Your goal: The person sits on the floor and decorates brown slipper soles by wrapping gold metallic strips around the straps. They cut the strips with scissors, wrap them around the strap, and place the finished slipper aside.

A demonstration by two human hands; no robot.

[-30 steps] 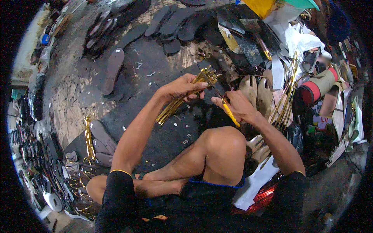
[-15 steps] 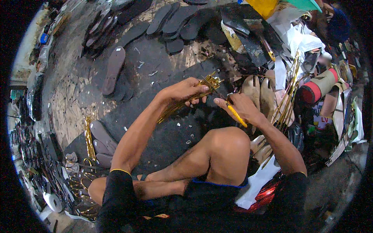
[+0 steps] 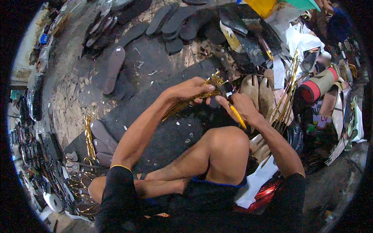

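Currently, gold strip bundle (image 3: 216, 80) in the left hand (image 3: 194, 90), held slantwise above the dark floor sheet (image 3: 171, 139), with uneven upper ends fanned out beyond the fingers and lower ends trailing beside the left forearm. Left grip: thumb and fingers pinching the bundle just below the fanned ends. Right grip: fingers wrapped around the yellow-handled tool (image 3: 238, 117) in the right hand (image 3: 243, 106), thumb pointing toward the bundle. Tool head: dark, partly hidden, close beside the fanned ends. Cannot tell from this view the exact tool type or any contact with the strips.

Possible faults and likely causes:

- Injury to the left fingertips: slip of the tool head, given its position right beside them.
- Scattering of strips: slackening of the left pinch; shiny, thin strips likely to slide against one another.
- Misplaced tool head: twisting of the handle within the right grip, or poor sight of the partly hidden head.
- Loss of strips: drop onto the floor sheet among the white scraps (image 3: 178, 123).
- Disturbance of the loose gold strips (image 3: 287, 93), right of the pair of tan soles (image 3: 250, 93): outward swing of the nearby right forearm.
- Knock to the raised knee (image 3: 227, 145): release of the tool above it.
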